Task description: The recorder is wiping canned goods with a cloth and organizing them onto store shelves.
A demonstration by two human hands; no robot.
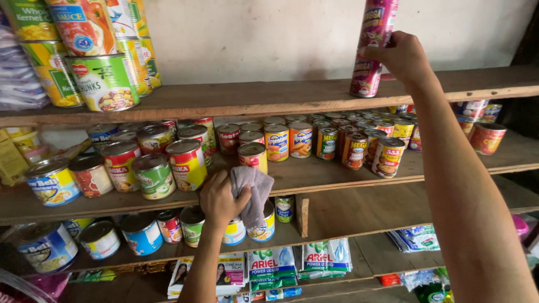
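My right hand [401, 56] is raised to the top wooden shelf [252, 98] and grips a tall pink and red tube-shaped can [373, 45], which stands upright near the shelf's front edge. My left hand [220, 199] rests on the front edge of the middle shelf [337, 177] and holds a crumpled grey cloth [254, 191]. The cloth hangs down over cans on the shelf below. A small can with a yellow label [253, 155] stands just behind the cloth.
Large fruit and corn cans [104, 81] are stacked at the top left. Several small tins [348, 143] crowd the middle shelf, more cans [143, 233] fill the lower one. Detergent packets [272, 266] lie at the bottom. A wooden post [302, 215] props the shelf.
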